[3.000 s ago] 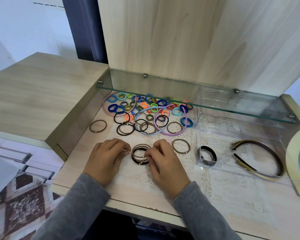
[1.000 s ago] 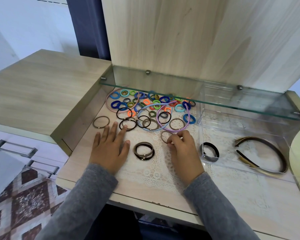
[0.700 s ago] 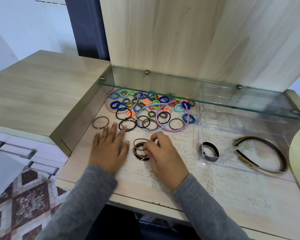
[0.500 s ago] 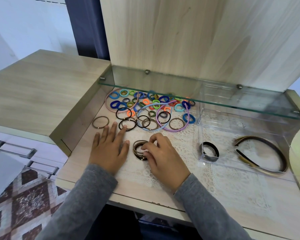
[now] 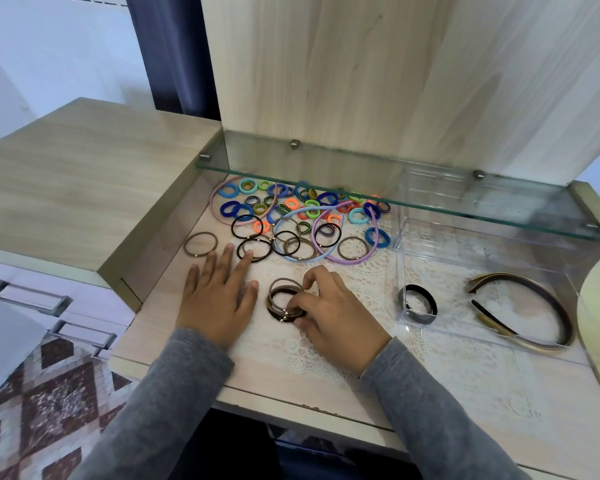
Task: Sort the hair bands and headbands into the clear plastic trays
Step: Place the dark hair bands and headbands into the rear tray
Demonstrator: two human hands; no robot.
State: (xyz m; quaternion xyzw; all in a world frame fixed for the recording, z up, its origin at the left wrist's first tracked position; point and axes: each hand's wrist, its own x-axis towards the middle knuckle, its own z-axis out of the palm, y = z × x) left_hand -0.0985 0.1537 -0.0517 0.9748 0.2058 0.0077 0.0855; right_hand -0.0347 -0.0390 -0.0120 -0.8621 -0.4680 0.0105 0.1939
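A small stack of brown and black hair bands (image 5: 280, 299) lies on the lace mat in front of me. My right hand (image 5: 333, 313) has its fingers curled onto the stack's right side and pinches the bands. My left hand (image 5: 219, 296) lies flat on the table to the left of the stack, fingers straight. Behind them is a heap of coloured hair bands (image 5: 291, 209) with pink, blue and purple headbands (image 5: 343, 259). A clear plastic tray (image 5: 489, 342) on the right holds black bands (image 5: 417, 303) and brown headbands (image 5: 534, 306).
A glass shelf (image 5: 395, 199) hangs low over the back of the heap and the tray. One brown band (image 5: 200, 244) lies alone at the left by the wooden side wall. A raised wooden top stands on the left; the table's front edge is near my arms.
My right hand fetched a brown band from the right of the mat and brought it onto the stack, where it now pinches the bands. My left hand stayed flat.
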